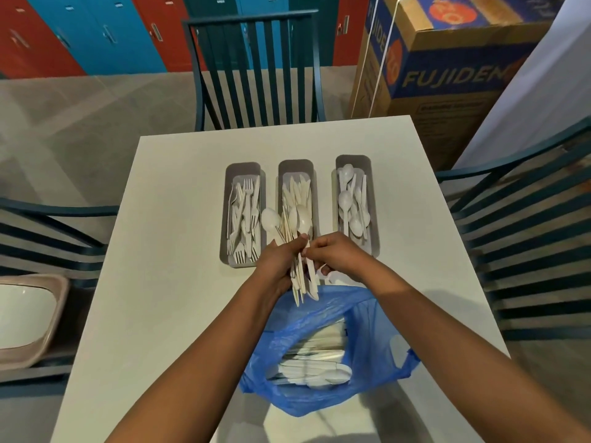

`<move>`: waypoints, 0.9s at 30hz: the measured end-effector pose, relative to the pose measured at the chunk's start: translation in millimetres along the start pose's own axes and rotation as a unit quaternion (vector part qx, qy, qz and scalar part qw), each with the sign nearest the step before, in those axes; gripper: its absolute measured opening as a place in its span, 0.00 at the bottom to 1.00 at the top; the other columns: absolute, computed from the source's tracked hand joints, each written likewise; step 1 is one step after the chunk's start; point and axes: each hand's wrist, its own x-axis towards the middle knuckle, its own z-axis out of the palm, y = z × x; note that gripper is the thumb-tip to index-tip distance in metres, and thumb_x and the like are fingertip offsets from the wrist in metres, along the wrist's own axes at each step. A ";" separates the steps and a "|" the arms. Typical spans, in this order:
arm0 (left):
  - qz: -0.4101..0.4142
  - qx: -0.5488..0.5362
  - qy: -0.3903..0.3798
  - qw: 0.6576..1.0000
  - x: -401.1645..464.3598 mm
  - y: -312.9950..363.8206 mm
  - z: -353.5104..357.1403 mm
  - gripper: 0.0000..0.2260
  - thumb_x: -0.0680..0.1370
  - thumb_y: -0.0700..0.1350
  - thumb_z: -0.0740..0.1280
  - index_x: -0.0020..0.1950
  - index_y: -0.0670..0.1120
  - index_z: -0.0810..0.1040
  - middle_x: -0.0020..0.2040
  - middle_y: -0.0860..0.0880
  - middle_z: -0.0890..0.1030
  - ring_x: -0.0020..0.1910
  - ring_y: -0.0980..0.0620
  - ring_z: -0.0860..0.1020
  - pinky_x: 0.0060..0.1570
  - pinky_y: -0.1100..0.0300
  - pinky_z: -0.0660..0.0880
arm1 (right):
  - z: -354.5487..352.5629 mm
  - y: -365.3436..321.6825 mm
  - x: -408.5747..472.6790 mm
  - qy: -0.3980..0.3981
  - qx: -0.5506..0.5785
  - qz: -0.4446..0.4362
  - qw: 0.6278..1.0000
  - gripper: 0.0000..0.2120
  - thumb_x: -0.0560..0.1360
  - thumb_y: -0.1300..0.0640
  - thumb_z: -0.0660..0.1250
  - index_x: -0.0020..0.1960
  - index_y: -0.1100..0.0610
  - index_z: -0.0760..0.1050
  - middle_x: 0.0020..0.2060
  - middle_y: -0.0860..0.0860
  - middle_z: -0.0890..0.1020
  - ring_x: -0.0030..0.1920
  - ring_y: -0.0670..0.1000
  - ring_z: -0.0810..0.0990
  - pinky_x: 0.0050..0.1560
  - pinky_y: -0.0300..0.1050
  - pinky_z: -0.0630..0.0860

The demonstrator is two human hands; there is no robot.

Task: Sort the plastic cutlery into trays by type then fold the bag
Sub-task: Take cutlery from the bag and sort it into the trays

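Holding a mixed bundle (299, 251) over the table (166, 282), picking one piece out.
Left hand (276, 262) is clamped round a fan of spoons and knives; right hand (332, 255) pinches a single handle in it. Risk: loose fan, so a pull could drag neighbours out onto the table or into the wrong tray. Fork tray (244, 174), knife tray (295, 169), spoon tray (372, 219) sit just beyond; bag (367, 321) is still loaded, close below the hands.

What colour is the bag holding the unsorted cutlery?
Blue, semi-transparent plastic bag; seen in the head view.
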 end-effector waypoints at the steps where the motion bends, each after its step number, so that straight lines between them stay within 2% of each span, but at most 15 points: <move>1: 0.002 0.009 0.000 1.000 -1.3 -1.0 0.0 0.06 0.76 0.41 0.69 0.49 0.39 0.77 0.34 0.38 0.77 0.33 0.42 0.78 0.48 0.36 0.76 | -0.7 0.2 -1.8 0.009 -0.005 -0.005 1.000 0.08 0.75 0.61 0.68 0.37 0.61 0.77 0.29 0.55 0.75 0.27 0.47 0.73 0.27 0.35 0.72; 3: 0.010 0.017 -0.001 1.000 -4.8 -2.5 0.1 0.08 0.76 0.41 0.69 0.51 0.38 0.76 0.35 0.37 0.77 0.35 0.41 0.78 0.52 0.33 0.73 | -2.1 2.2 -3.8 0.024 -0.024 -0.009 0.999 0.07 0.74 0.61 0.68 0.39 0.63 0.78 0.27 0.53 0.75 0.23 0.44 0.72 0.26 0.34 0.72; 5: 0.017 0.016 -0.001 1.000 -8.8 -4.4 1.5 0.11 0.76 0.41 0.69 0.54 0.37 0.75 0.38 0.37 0.77 0.38 0.41 0.78 0.52 0.35 0.74 | -2.9 4.5 -6.9 0.038 -0.040 -0.014 0.998 0.08 0.74 0.60 0.69 0.43 0.67 0.79 0.27 0.53 0.75 0.24 0.45 0.73 0.27 0.36 0.73; 7: 0.023 0.008 0.001 1.000 -10.3 -6.3 3.0 0.12 0.77 0.42 0.68 0.56 0.36 0.75 0.36 0.39 0.78 0.36 0.44 0.78 0.41 0.47 0.79 | -3.7 6.7 -8.9 0.052 -0.056 -0.018 0.997 0.07 0.74 0.59 0.69 0.41 0.63 0.78 0.27 0.53 0.75 0.26 0.47 0.73 0.28 0.37 0.73; 9: 0.024 0.001 0.002 1.000 -11.7 -7.7 3.8 0.07 0.78 0.41 0.66 0.53 0.38 0.76 0.29 0.45 0.78 0.27 0.50 0.78 0.27 0.61 0.77 | -6.6 9.9 -10.9 0.077 -0.072 -0.020 0.994 0.08 0.75 0.60 0.67 0.37 0.59 0.74 0.27 0.52 0.74 0.25 0.45 0.73 0.25 0.35 0.72; 11: 0.011 -0.002 -0.009 1.000 -11.6 -8.6 2.8 0.02 0.79 0.39 0.64 0.49 0.41 0.75 0.27 0.47 0.76 0.21 0.56 0.75 0.22 0.66 0.74 | -11.5 14.1 -10.8 0.115 -0.088 -0.017 0.989 0.12 0.76 0.61 0.65 0.35 0.58 0.70 0.28 0.52 0.73 0.24 0.45 0.72 0.22 0.32 0.69; 13: 0.001 0.000 -0.017 1.000 -11.8 -9.2 2.7 0.03 0.79 0.38 0.63 0.47 0.42 0.74 0.30 0.48 0.74 0.19 0.58 0.73 0.21 0.68 0.72 | -18.3 20.4 -9.1 0.144 -0.099 -0.016 0.984 0.14 0.76 0.60 0.65 0.32 0.57 0.67 0.28 0.52 0.72 0.27 0.48 0.72 0.24 0.34 0.70; 17: -0.012 -0.004 -0.029 1.000 -12.1 -10.5 2.8 0.08 0.80 0.37 0.61 0.41 0.42 0.73 0.22 0.51 0.73 0.18 0.59 0.70 0.20 0.70 0.70 | -34.1 32.2 -5.0 0.204 -0.117 0.000 0.972 0.15 0.73 0.61 0.67 0.30 0.58 0.66 0.28 0.53 0.72 0.30 0.51 0.72 0.36 0.42 0.71; 21: -0.019 -0.009 -0.030 0.999 -12.4 -10.2 1.1 0.07 0.80 0.37 0.61 0.42 0.41 0.73 0.23 0.50 0.73 0.18 0.58 0.71 0.20 0.69 0.70 | -52.7 32.0 4.7 0.265 -0.147 0.032 0.952 0.18 0.72 0.62 0.66 0.27 0.57 0.64 0.26 0.51 0.69 0.27 0.47 0.68 0.30 0.40 0.65; 25: -0.022 -0.006 -0.033 0.999 -10.9 -10.4 -0.2 0.08 0.80 0.38 0.61 0.41 0.40 0.73 0.21 0.50 0.74 0.18 0.57 0.73 0.20 0.68 0.71 | -69.2 26.8 19.5 0.287 -0.168 0.054 0.941 0.08 0.71 0.62 0.67 0.35 0.64 0.72 0.30 0.54 0.73 0.34 0.53 0.75 0.35 0.40 0.70; 27: -0.027 -0.007 -0.038 0.999 -12.5 -8.5 0.2 0.08 0.81 0.39 0.60 0.42 0.40 0.73 0.21 0.49 0.75 0.17 0.57 0.73 0.20 0.68 0.71 | -74.2 24.8 26.4 0.286 -0.187 0.066 0.938 0.07 0.72 0.61 0.67 0.38 0.64 0.73 0.33 0.55 0.75 0.37 0.54 0.75 0.36 0.40 0.70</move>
